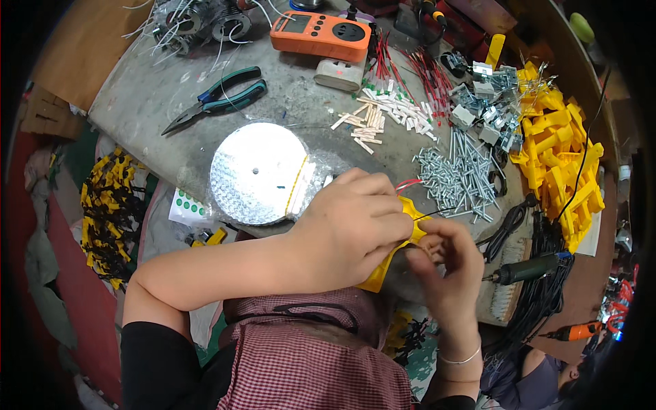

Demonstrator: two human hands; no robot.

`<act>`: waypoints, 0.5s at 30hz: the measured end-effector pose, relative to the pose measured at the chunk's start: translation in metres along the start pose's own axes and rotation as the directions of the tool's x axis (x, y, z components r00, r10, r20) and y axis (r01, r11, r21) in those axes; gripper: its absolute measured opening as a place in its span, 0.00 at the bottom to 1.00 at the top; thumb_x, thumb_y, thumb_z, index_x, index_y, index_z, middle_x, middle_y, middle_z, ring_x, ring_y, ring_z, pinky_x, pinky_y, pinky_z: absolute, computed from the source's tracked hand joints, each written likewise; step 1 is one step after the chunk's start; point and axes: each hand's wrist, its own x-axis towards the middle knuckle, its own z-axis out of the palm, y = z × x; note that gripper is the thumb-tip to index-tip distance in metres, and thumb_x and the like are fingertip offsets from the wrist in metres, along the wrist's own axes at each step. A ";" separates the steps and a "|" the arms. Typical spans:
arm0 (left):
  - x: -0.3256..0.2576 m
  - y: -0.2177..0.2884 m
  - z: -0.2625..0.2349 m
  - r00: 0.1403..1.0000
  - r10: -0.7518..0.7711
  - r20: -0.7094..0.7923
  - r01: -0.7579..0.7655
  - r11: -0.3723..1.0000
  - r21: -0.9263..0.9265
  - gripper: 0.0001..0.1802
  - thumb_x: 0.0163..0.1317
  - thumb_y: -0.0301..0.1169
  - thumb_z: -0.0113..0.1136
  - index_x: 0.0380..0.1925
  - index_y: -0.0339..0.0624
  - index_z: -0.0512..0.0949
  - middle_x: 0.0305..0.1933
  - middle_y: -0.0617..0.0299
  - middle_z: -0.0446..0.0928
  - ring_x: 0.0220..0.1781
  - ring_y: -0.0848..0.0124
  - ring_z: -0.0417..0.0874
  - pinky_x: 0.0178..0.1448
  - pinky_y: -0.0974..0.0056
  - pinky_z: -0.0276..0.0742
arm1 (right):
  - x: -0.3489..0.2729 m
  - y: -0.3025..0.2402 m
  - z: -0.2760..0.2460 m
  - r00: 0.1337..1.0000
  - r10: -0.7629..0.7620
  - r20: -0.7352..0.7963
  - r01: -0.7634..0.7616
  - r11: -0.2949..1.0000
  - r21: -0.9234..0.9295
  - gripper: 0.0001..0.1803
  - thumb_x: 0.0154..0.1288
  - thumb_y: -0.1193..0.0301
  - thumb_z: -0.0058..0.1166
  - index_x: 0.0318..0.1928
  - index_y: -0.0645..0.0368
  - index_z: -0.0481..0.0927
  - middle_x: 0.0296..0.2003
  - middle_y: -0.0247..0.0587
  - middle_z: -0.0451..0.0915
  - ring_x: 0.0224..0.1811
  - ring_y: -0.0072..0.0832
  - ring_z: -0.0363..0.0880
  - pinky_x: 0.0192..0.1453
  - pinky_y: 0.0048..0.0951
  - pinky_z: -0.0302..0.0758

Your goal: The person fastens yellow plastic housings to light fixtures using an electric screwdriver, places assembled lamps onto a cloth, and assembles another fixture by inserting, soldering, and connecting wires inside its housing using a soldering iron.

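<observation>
Near the bench's front edge, my left hand [362, 222] wraps over a yellow plastic housing [374, 281], its fingers curled and covering most of it. Red wires [408, 183] stick out at the housing's far end. A thin black wire [437, 214] runs from the housing toward the right, past the fingers of my right hand [447, 263]. Those fingers are bent in close against the housing's right side; what they grip is hidden. Left of my left hand lies a round silvery disc [256, 171] with a yellow line across it.
Pliers [215, 101] and an orange meter [321, 37] lie farther back. To the right are piles of screws [458, 174], white sleeves [403, 106], metal switch parts [488, 102] and yellow housings [560, 157]. A screwdriver [529, 269] and a brush [507, 287] sit near the right edge.
</observation>
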 end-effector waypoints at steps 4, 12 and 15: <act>0.003 -0.003 0.000 0.997 -0.060 0.042 0.063 0.995 -0.076 0.12 0.38 0.28 0.66 0.27 0.45 0.79 0.29 0.64 0.75 0.40 0.61 0.79 0.44 0.57 0.74 | 0.005 0.009 -0.002 0.845 -0.523 0.111 0.514 0.739 -0.435 0.08 0.61 0.81 0.61 0.41 0.63 0.78 0.27 0.30 0.79 0.31 0.16 0.79 0.32 0.22 0.76; 0.003 -0.008 0.000 0.989 0.129 0.068 -0.130 0.991 0.009 0.10 0.41 0.28 0.68 0.27 0.43 0.79 0.29 0.64 0.75 0.39 0.60 0.78 0.43 0.57 0.74 | 0.011 0.006 -0.017 0.819 0.382 0.429 -0.536 0.777 0.330 0.05 0.67 0.75 0.58 0.39 0.63 0.77 0.28 0.33 0.79 0.29 0.20 0.78 0.35 0.22 0.75; 0.005 -0.005 -0.001 0.996 -0.016 0.086 0.027 0.991 -0.132 0.09 0.44 0.27 0.67 0.27 0.44 0.79 0.29 0.64 0.75 0.39 0.61 0.77 0.43 0.57 0.74 | -0.001 0.010 -0.005 0.931 -0.341 0.128 0.363 0.899 -0.246 0.07 0.63 0.77 0.62 0.39 0.62 0.77 0.29 0.41 0.79 0.28 0.26 0.80 0.35 0.24 0.76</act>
